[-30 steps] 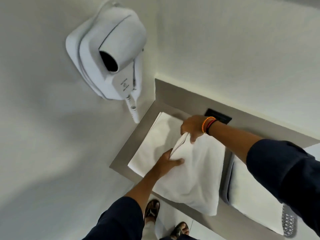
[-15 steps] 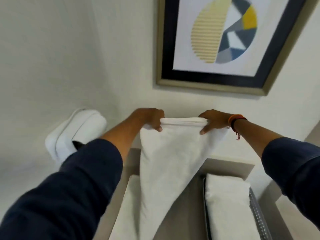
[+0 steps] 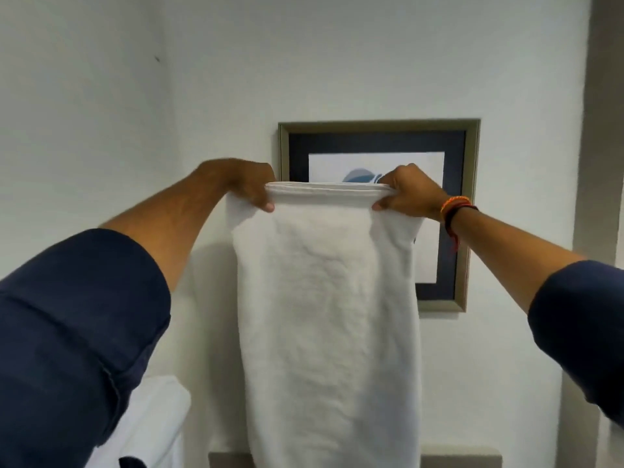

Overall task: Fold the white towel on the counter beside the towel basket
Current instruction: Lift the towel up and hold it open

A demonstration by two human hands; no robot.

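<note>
The white towel (image 3: 329, 319) hangs straight down in front of the wall, held up by its doubled top edge. My left hand (image 3: 248, 184) pinches the top left corner and my right hand (image 3: 410, 195) pinches the top right corner, both at about the same height. The towel's lower end runs out of the bottom of the view, so I cannot see where it ends. The counter surface and the towel basket are out of sight.
A framed picture (image 3: 454, 211) hangs on the wall behind the towel. A white wall-mounted hair dryer (image 3: 155, 423) shows at the lower left. A grey ledge (image 3: 461, 456) runs along the bottom edge. A grey strip (image 3: 602, 123) borders the right.
The towel went from lying on the counter to being lifted by its top corners. Since half a second ago both hands rose and spread, and the view tilted up toward the wall.
</note>
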